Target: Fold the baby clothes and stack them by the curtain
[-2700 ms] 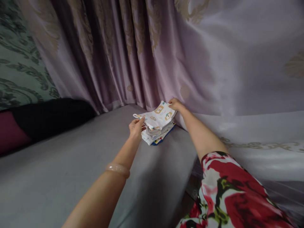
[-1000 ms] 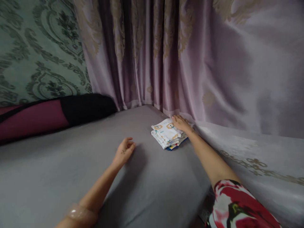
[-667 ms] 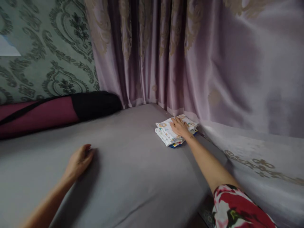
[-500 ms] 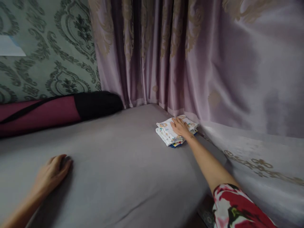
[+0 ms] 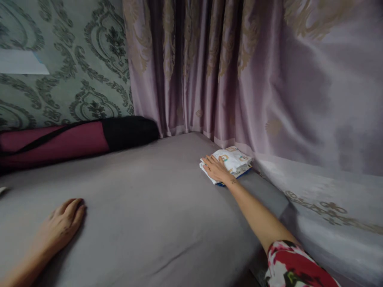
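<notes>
A small stack of folded printed cloths (image 5: pixel 235 158), white on top with a blue edge below, lies near the far right corner of the grey-sheeted mattress (image 5: pixel 134 207). My right hand (image 5: pixel 216 167) rests flat on the left part of the stack, fingers stretched out, gripping nothing. Much of the stack's left side is hidden under it. To the left, my left hand (image 5: pixel 64 223) lies palm down on the sheet, fingers loosely extended, with nothing seen in it.
A long maroon and black bag (image 5: pixel 77 139) lies along the patterned wall at the back left. Purple curtains (image 5: pixel 191 67) hang behind and to the right, reaching the mattress edge. A pale thing (image 5: pixel 2 189) peeks in at the left edge.
My right hand has slid left across the top of the stack, uncovering its right part. My left hand has settled flatter on the sheet. The view has shifted slightly left.
</notes>
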